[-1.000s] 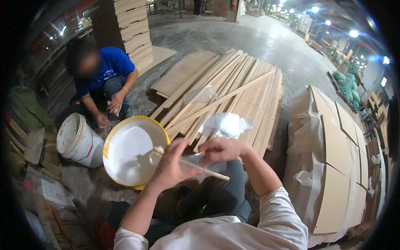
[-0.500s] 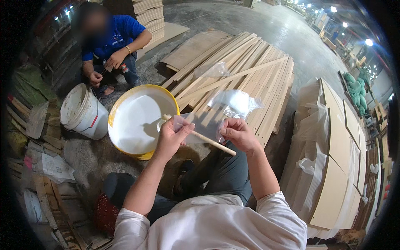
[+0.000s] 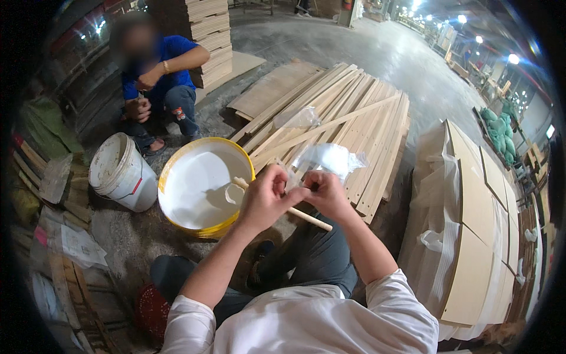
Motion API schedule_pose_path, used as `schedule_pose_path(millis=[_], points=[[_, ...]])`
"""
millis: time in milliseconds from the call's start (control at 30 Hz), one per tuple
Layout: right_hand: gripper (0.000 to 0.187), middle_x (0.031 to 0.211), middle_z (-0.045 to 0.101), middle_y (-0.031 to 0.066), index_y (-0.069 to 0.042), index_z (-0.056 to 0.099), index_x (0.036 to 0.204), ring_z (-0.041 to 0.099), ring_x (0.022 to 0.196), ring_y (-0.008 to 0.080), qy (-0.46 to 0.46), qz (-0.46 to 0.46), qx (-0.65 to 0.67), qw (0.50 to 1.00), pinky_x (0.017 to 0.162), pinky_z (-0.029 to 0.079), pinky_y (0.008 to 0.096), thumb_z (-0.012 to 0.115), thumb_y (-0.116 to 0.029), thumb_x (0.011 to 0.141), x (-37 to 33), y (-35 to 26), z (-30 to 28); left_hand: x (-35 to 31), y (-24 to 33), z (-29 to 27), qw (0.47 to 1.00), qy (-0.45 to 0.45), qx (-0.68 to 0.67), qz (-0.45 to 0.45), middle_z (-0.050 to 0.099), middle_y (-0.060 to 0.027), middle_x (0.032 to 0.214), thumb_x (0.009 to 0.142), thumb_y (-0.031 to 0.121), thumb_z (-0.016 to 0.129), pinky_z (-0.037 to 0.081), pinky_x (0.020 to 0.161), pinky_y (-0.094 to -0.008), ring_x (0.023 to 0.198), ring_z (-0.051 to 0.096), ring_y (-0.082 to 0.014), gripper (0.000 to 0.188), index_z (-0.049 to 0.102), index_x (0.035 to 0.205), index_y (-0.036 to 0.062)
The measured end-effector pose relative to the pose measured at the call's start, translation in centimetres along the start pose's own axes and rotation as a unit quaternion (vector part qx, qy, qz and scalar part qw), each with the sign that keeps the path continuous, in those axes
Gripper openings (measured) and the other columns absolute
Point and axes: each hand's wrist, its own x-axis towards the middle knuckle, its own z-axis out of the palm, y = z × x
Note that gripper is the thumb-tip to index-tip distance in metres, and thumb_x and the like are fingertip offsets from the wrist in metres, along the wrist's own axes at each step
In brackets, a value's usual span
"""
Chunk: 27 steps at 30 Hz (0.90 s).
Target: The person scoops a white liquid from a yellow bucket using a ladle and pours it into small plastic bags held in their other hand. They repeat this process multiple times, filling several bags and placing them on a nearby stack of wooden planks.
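Note:
My left hand (image 3: 272, 193) and my right hand (image 3: 328, 194) meet in front of me, fingers curled and pinching. Between them is a piece of clear plastic film (image 3: 290, 177), bunched up and mostly hidden by the fingers. Under my hands runs a round wooden stick (image 3: 311, 220), its far part covered by my left hand. In line with it, a pale, white-coated head (image 3: 234, 192) sits at the right rim of a yellow bucket (image 3: 252, 158); the join is hidden. White liquid (image 3: 200, 180) fills the bucket.
Wooden slats (image 3: 359, 135) lie stacked ahead, with clear plastic bags (image 3: 323, 159) on top. A dirty white bucket (image 3: 127, 177) stands left of the yellow one. A co-worker in a blue shirt (image 3: 177, 50) squats beyond. Film-wrapped panels (image 3: 466, 230) stand at the right.
My hands have come together, and the film stretched between them is now bunched in the fingers. The co-worker's arm has lifted, and that person's hands have shifted.

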Motion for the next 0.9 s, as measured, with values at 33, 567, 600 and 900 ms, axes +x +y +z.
schedule_pose_path(millis=[33, 567, 600, 900], points=[[0.027, 0.056, 0.044, 0.0027, -0.001, 0.046, 0.063, 0.037, 0.056, 0.0073, 0.009, -0.042, -0.044, 0.998, 0.048, 0.034, 0.0265, 0.071, -0.009, 0.071, 0.2, -0.4, 0.3, 0.3, 0.7, 0.1, 0.999, -0.022, 0.033, 0.004, 0.047, -0.0026, 0.059, 0.072, 0.026, 0.073, 0.04, 0.05, -0.0264, 0.053, 0.046, -0.0118, 0.034, 0.048, 0.078, 0.0039], [0.031, 0.056, 0.049, 0.0122, 0.002, 0.05, 0.068, 0.044, 0.05, 0.0255, -0.004, -0.168, -0.035, 0.985, 0.051, 0.042, 0.032, 0.074, -0.018, 0.068, 1.7, -2.9, -0.7, 2.5, 1.0, -0.7, 0.957, -0.115, -0.235, -0.123, 0.052, 0.0027, 0.061, 0.081, 0.018, 0.066, 0.041, 0.048, -0.0182, 0.054, 0.049, -0.0038, 0.02, 0.053, 0.075, 0.0043], [0.032, 0.056, 0.049, 0.012, 0.002, 0.049, 0.066, 0.043, 0.049, 0.0241, -0.017, -0.163, -0.033, 0.986, 0.05, 0.041, 0.0319, 0.074, -0.018, 0.069, 1.7, -2.9, -0.9, 2.5, 0.8, -0.9, 0.959, -0.114, -0.229, -0.12, 0.053, 0.0026, 0.061, 0.081, 0.018, 0.066, 0.041, 0.048, -0.0182, 0.054, 0.049, -0.0038, 0.019, 0.053, 0.075, 0.0044], [0.033, 0.055, 0.044, 0.0116, 0.001, 0.042, 0.061, 0.042, 0.049, 0.0216, 0.023, -0.163, -0.024, 0.986, 0.047, 0.037, 0.0323, 0.07, -0.013, 0.072, 2.1, -2.9, -2.4, 3.3, 1.8, -1.2, 0.992, 0.012, 0.129, 0.01, 0.049, -0.0047, 0.057, 0.075, 0.007, 0.063, 0.041, 0.047, -0.0297, 0.048, 0.05, -0.0162, 0.018, 0.046, 0.072, 0.0038]])
